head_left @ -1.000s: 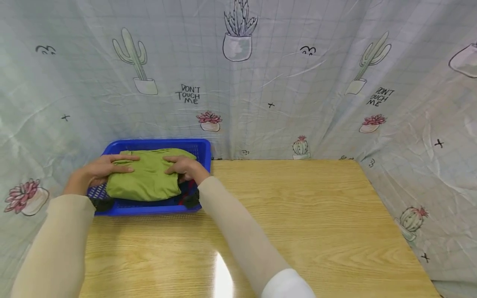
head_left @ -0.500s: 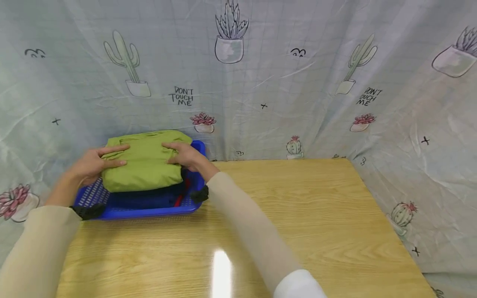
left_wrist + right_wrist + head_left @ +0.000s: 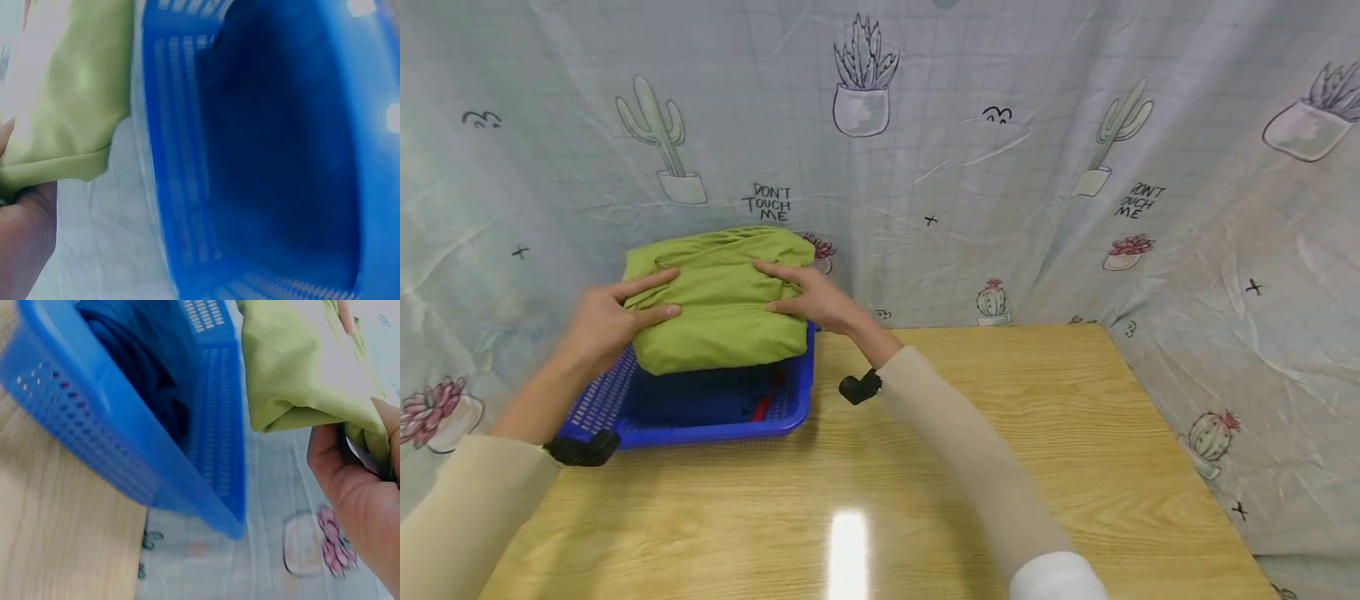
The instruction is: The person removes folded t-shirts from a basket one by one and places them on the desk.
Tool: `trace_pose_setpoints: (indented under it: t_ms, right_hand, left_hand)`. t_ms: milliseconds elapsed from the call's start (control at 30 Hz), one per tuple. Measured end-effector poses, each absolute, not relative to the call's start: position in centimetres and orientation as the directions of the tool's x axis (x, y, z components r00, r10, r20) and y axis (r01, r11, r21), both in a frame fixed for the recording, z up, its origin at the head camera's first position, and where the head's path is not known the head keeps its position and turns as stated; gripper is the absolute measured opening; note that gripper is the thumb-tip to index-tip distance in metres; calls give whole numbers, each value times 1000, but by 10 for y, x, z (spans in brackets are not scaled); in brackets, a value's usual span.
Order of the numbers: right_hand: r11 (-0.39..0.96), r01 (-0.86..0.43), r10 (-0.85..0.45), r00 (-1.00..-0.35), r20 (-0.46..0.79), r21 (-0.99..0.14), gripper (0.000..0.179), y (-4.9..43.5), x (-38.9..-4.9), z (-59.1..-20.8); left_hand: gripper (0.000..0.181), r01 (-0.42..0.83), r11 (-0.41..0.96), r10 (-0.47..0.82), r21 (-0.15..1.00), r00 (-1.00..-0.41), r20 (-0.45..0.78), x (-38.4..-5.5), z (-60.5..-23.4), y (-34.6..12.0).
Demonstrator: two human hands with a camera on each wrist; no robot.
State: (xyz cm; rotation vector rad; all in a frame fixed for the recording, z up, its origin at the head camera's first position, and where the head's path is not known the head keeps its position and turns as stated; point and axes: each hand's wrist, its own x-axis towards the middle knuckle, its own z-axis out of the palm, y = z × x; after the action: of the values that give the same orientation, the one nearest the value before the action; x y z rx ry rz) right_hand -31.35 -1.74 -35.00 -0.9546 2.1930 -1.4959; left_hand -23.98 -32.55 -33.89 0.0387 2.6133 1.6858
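Green cloth lies between both hands, which grip its ends above a blue basket.

The right hand comes in at the lower right edge and grips the end of a green cloth, which is folded in layers with a gap between 2 of them. 1 fingertip shows against the cloth at the top; whose it is cannot be told. To the left, apart from the green cloth, a blue basket with rows of holes holds a dark blue cloth. Red specks show through a few holes. Wood table lies lower left, and a pale curtain printed with a pink potted plant fills the bottom.
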Motion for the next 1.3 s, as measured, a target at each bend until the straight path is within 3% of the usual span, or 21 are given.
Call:
trace_pose_setpoints:
  t_ms: [500, 700, 933, 1067, 1300]
  right_hand:
    - [325, -478, -660, -733, 166, -816, 70, 82, -284, -353]
    - [367, -499, -628, -755, 187, -785, 68, 116, -265, -358]
    - [397, -490, -606, -775, 180, -776, 67, 149, -250, -361]
    - [416, -499, -593, -782, 189, -760, 67, 169, -245, -362]
    - [477, -504, -553, -809, 199, -720, 67, 203, -241, -366]
  left_hand:
    - [59, 124, 354, 69, 927, -992, 106, -205, -353, -229]
    - [58, 132, 343, 88, 930, -990, 108, -191, -362, -198]
    - [53, 227, 311, 117, 923, -973, 200, -184, -374, -167]
    - [47, 339, 346, 139, 875, -941, 309, -189, -384, -148]
    - [45, 551, 312, 181, 774, -834, 521, -197, -396, -111]
